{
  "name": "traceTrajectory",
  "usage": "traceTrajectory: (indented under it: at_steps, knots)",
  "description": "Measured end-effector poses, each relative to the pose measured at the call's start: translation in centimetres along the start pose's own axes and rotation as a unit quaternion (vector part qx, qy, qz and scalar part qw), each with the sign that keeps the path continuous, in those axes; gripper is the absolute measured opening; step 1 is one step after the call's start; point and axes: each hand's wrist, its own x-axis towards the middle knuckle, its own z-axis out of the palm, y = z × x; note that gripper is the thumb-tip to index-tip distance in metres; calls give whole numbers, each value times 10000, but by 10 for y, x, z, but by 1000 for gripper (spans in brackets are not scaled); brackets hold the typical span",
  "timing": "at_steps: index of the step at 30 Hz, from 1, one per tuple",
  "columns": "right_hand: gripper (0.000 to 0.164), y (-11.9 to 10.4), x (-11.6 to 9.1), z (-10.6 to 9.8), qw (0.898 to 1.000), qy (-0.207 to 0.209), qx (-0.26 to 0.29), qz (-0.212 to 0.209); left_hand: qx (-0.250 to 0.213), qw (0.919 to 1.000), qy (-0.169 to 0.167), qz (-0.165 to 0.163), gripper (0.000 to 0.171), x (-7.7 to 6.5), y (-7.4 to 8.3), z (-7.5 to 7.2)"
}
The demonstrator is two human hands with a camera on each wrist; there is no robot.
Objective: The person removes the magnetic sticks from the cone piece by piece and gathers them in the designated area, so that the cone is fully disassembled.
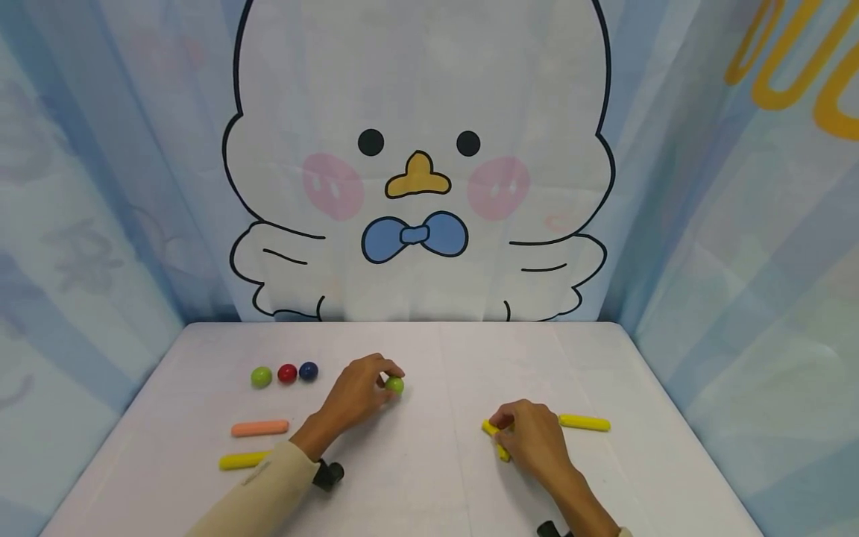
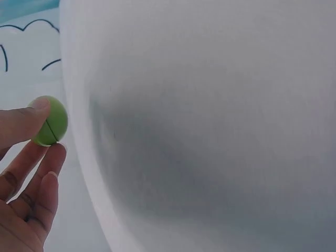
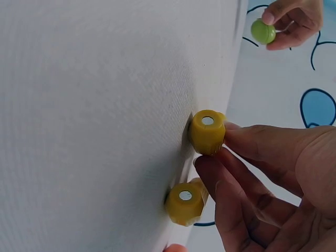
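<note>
My left hand (image 1: 359, 391) pinches a small green ball (image 1: 394, 385) between thumb and fingertips near the table's middle. In the left wrist view the ball (image 2: 51, 122) shows a thin dark seam. To the right, my right hand (image 1: 533, 440) grips a short yellow stick (image 1: 501, 450), partly covered by its fingers. The right wrist view shows that stick's end (image 3: 207, 131) between thumb and forefinger, with a silvery disc in its face. A second yellow stick end (image 3: 185, 205) with a similar disc sits close beside those fingers. Another yellow stick (image 1: 585, 423) lies right of the hand.
Behind the left hand's wrist, a green ball (image 1: 262, 377), a red ball (image 1: 287, 374) and a dark blue ball (image 1: 309, 371) form a row. Nearer lie an orange stick (image 1: 259, 428) and a yellow stick (image 1: 241, 461), partly behind the sleeve. A printed curtain (image 1: 416, 283) hangs behind the white table (image 1: 429, 492).
</note>
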Motion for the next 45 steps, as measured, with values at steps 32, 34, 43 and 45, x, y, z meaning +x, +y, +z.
traceTrajectory:
  at_steps: [32, 34, 43, 45]
  knots:
    - [22, 3, 2, 1, 9999, 18, 110, -67, 896, 9937, 284, -613, 35, -67, -70, -97]
    - [23, 3, 2, 1, 9999, 14, 116, -65, 918, 9927, 223, -747, 35, -69, -75, -99]
    - [21, 3, 1, 0, 10000, -5, 49, -75, 884, 9849, -185, -1476, 35, -68, -87, -98]
    - [21, 3, 1, 0, 10000, -8, 56, -65, 860, 9843, -237, -1521, 34, -68, -90, -96]
